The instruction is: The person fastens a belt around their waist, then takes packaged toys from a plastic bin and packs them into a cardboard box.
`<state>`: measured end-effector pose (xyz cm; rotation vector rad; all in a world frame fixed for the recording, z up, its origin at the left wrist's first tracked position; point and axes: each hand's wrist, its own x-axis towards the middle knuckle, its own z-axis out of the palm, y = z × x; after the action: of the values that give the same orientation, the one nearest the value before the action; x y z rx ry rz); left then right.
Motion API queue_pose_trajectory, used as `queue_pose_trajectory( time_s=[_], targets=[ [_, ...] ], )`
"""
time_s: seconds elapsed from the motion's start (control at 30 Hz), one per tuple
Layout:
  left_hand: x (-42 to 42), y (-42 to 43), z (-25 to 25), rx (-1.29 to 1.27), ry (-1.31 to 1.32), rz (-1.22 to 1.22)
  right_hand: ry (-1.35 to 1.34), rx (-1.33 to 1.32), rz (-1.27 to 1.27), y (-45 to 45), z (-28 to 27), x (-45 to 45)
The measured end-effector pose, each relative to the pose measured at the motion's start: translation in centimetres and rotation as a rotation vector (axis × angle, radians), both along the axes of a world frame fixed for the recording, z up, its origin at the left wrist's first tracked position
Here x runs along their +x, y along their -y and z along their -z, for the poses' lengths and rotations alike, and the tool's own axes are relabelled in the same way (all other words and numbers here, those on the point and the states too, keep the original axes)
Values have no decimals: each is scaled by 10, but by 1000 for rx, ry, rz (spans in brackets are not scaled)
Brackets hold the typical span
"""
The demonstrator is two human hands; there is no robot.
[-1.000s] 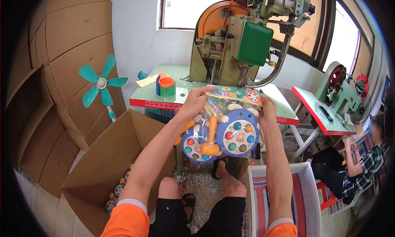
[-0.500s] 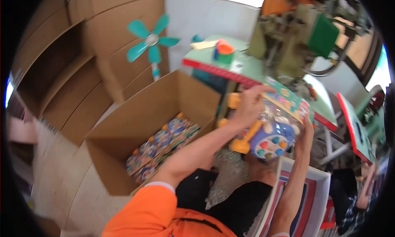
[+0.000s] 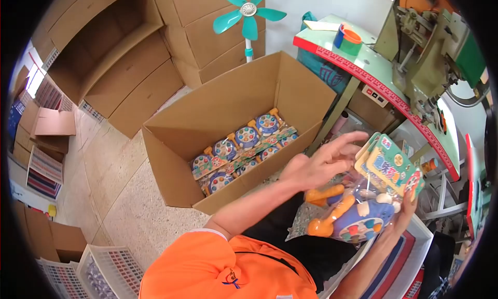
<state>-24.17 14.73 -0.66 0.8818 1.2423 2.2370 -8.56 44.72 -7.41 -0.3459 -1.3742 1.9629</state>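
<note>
My right hand (image 3: 405, 216) grips bagged toys (image 3: 365, 218) by the right side of their printed header cards. At least two cards overlap. Through the clear plastic show blue-purple bodies with coloured round spots and orange hammer-shaped parts. My left hand (image 3: 324, 164) is just left of the cards, its fingers stretched out and apart. Whether a fingertip touches a card edge I cannot tell. To the left stands an open cardboard box (image 3: 218, 104), with similar bagged toys (image 3: 246, 137) laid in rows on its bottom.
A green-topped table with a red edge (image 3: 358, 65) carries a press-like machine (image 3: 420, 50) and tape rolls (image 3: 348, 38). Behind the box is a teal fan (image 3: 249, 11). Large cartons (image 3: 135, 86) stand at the back left. A white crate (image 3: 423, 242) sits beside my right arm.
My left hand has come off the card edge and its fingers have spread. The toys stay in my right hand. The camera view has turned, bringing more of the left floor into sight.
</note>
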Motion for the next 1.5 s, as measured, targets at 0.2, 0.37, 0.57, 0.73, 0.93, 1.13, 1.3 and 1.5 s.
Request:
queue_pose_trajectory(
  time_s=[0.2, 0.37, 0.57, 0.73, 0.93, 1.13, 1.3, 1.5],
  targets=[
    [-60, 18, 15, -155, -1156, -487, -5, 67, -80, 9, -33, -18],
    [-95, 18, 37, 1, -596, -178, 17, 111, -93, 15, -33, -76],
    [-164, 96, 28, -244, -285, -363, 135, 230, -57, 58, -36, -158],
    [-227, 175, 101, -191, 89, -797, 106, 170, -6, 15, -16, -204],
    [-254, 269, 304, -381, 491, -948, 130, 241, 152, -11, -10, -222],
    [-199, 307, 511, -429, 923, -994, 201, 260, 223, -17, 7, -221],
    [-138, 281, 539, -1178, 919, -867, 235, 290, 206, -19, 3, -222],
    [-151, 288, 540, -1831, 316, -517, 229, 256, 149, -15, 4, -221]
  ],
)
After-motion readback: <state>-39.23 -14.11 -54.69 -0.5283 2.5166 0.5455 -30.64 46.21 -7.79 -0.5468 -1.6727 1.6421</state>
